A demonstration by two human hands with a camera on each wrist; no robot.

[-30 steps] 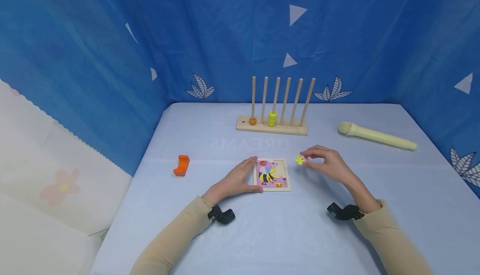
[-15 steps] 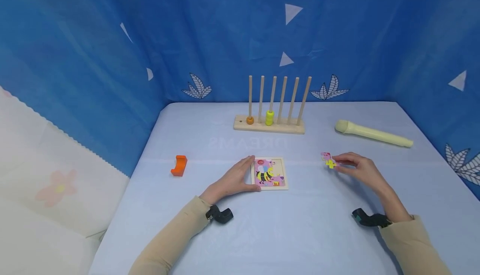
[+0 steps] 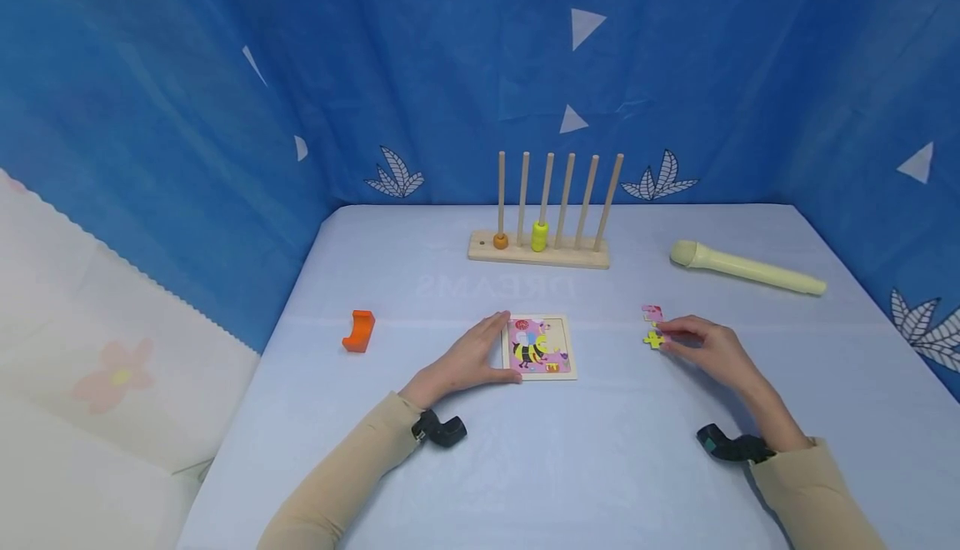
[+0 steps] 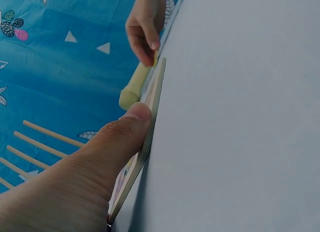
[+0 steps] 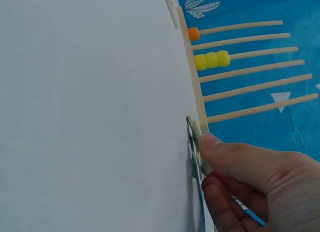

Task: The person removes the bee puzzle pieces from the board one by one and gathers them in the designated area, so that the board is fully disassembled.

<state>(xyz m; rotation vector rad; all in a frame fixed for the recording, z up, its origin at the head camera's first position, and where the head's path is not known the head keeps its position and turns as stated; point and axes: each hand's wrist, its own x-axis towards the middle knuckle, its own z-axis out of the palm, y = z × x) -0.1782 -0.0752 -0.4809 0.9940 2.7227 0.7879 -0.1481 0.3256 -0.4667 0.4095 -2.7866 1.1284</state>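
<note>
My left hand [image 3: 467,360] holds the small square puzzle board [image 3: 558,336] at its left side, thumb at the near edge and fingertips at the far left corner. A bee picture fills most of its pale wooden frame, while the upper right part shows bare wood. In the left wrist view the thumb [image 4: 134,123] rests at the board's edge. To the right, my right hand [image 3: 711,352] pinches a yellow puzzle piece [image 3: 654,340] between thumb and fingers, close over the table. A pink puzzle piece [image 3: 652,312] lies just beyond it.
Behind stands a wooden peg rack [image 3: 538,258] with an orange bead and several yellow ones. A pale yellow toy microphone [image 3: 750,269] lies at the back right. An orange notched block [image 3: 359,331] sits left. Blue curtains [image 3: 480,58] border the table.
My right hand has carried the yellow piece away from the board to the right, then lowered it near the pink piece. The left hand stays at the board.
</note>
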